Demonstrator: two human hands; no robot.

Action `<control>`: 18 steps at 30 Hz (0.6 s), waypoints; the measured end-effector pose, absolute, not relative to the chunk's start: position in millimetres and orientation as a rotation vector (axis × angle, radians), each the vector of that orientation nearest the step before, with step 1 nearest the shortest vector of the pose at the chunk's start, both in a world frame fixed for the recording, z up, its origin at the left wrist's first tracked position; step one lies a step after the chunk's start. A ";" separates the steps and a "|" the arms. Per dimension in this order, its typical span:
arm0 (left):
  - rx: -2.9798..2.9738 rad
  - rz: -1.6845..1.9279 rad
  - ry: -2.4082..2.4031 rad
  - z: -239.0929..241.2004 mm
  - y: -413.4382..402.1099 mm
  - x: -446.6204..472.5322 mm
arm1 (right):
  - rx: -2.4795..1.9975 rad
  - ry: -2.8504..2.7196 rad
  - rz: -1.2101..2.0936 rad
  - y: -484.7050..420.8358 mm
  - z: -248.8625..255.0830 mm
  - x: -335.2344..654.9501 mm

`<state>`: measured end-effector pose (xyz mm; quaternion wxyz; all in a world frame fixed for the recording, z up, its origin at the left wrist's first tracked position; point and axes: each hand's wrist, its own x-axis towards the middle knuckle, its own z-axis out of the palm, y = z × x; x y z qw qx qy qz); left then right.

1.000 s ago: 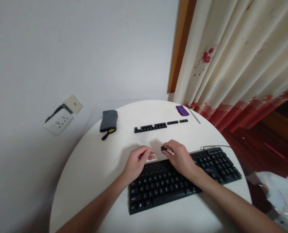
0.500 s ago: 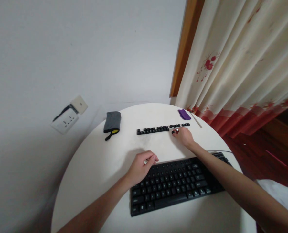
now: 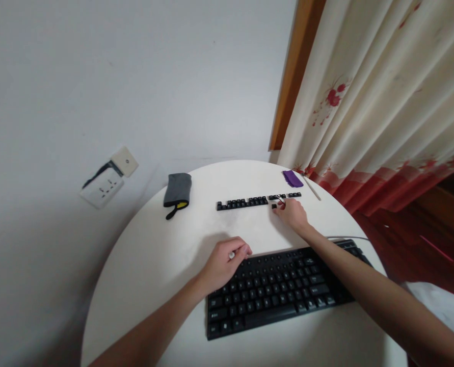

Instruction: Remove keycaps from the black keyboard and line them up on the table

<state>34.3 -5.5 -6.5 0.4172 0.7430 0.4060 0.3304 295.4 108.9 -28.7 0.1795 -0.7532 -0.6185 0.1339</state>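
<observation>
A: What are the right hand's (image 3: pixel 294 215) fingers (image 3: pixel 285 209) doing?

B: They are drawn together at the tips on a small shiny piece (image 3: pixel 281 198); I cannot tell what it is. One loose keycap (image 3: pixel 274 206) lies on the table (image 3: pixel 154 255) just beside those fingertips, on the near side of the row (image 3: pixel 242 203) of black keycaps.

A: And the left hand (image 3: pixel 222 264)?

B: Its fingers are curled loosely, thumb against them. A pale speck shows between them, but I cannot tell if it is held. The hand rests at the far left corner of the keyboard (image 3: pixel 280 293).

A: Where is the keyboard?

B: Near the table's front edge, slightly slanted, under the right forearm. Its cable (image 3: pixel 345 237) leaves from the far right corner.

A: Any containers?

B: One, a grey pouch (image 3: pixel 177 187), lying flat at the far left, well apart from both hands. Something yellow shows at its mouth, with a black strap sticking out. The rest of what it holds is hidden.

A: What else?

B: A purple piece (image 3: pixel 292 178) and a thin stick (image 3: pixel 311 188) past the row's right end. A socket (image 3: pixel 102 186) sits on the wall, and a curtain (image 3: pixel 383 102) hangs at the right.
</observation>
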 end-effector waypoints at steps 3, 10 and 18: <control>1.881 0.819 1.018 -7.7 -5.4 34.2 | -2.105 -1.772 0.378 109.5 -27.5 293.1; 1.908 0.811 1.011 -10.1 -5.3 33.7 | -2.060 -1.876 0.286 104.2 -29.9 287.8; 1.911 0.800 1.002 -9.8 -5.4 34.0 | -1.898 -2.183 0.271 106.6 -18.0 294.3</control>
